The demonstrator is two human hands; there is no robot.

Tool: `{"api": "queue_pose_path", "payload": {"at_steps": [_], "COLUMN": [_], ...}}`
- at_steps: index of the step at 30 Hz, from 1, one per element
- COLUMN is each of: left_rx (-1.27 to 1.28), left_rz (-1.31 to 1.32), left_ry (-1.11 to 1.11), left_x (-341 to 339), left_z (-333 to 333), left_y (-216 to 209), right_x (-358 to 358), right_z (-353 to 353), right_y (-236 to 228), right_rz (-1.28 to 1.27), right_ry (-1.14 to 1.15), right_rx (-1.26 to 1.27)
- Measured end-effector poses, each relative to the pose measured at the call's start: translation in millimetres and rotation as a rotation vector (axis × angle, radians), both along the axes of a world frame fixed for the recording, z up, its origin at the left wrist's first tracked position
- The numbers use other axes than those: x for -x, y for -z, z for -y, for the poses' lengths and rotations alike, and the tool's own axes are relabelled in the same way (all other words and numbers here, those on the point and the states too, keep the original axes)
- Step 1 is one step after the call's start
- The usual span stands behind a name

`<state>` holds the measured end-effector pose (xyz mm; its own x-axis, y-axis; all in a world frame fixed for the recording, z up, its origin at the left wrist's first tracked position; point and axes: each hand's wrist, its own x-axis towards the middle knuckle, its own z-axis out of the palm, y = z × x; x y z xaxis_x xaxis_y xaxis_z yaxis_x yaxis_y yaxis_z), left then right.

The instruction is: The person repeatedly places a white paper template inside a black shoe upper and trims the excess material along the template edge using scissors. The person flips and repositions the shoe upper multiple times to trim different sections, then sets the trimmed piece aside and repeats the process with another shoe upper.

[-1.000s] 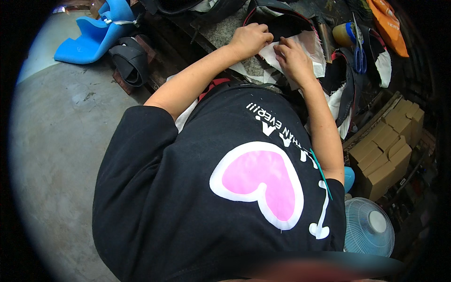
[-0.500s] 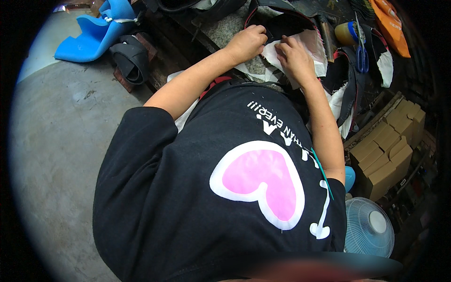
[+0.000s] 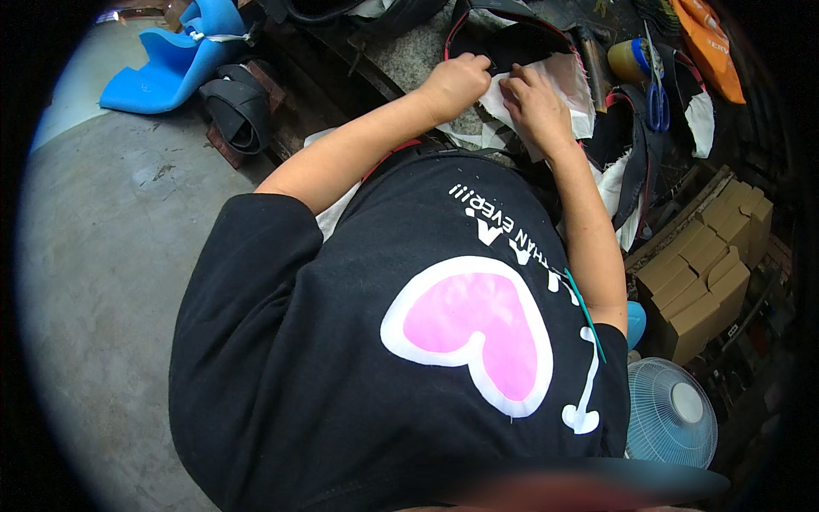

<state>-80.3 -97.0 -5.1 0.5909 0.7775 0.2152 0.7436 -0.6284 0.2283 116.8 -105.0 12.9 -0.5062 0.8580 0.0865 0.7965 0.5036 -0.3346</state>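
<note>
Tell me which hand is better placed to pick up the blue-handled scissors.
The right hand, probably. It rests on the pale sheet, on the same side as the scissors, which lie just beyond it. The left hand grips the black piece farther away.

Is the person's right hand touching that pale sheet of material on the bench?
Touching. In the head view the right hand lies flat on the pale sheet of material, its fingers pressed onto it with no gap.

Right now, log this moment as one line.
left hand: pressing black piece | right hand: on pale sheet | scissors: idle
</note>
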Motion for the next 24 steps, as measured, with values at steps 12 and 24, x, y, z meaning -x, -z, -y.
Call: {"api": "queue_pose_path", "payload": {"at_steps": [12, 24], "left_rx": [0.098, -0.062], "left_rz": [0.196, 0.083], "left_ry": [-0.209, -0.100], "left_x": [4, 1], "left_z": [-16, -9], "left_y": [3, 14], "right_x": [3, 4], "right_z": [4, 6], "right_y": [2, -1], "right_rz": [0.018, 0.028], "right_ry": [0.007, 0.010], "right_rx": [-0.074, -0.049]}}
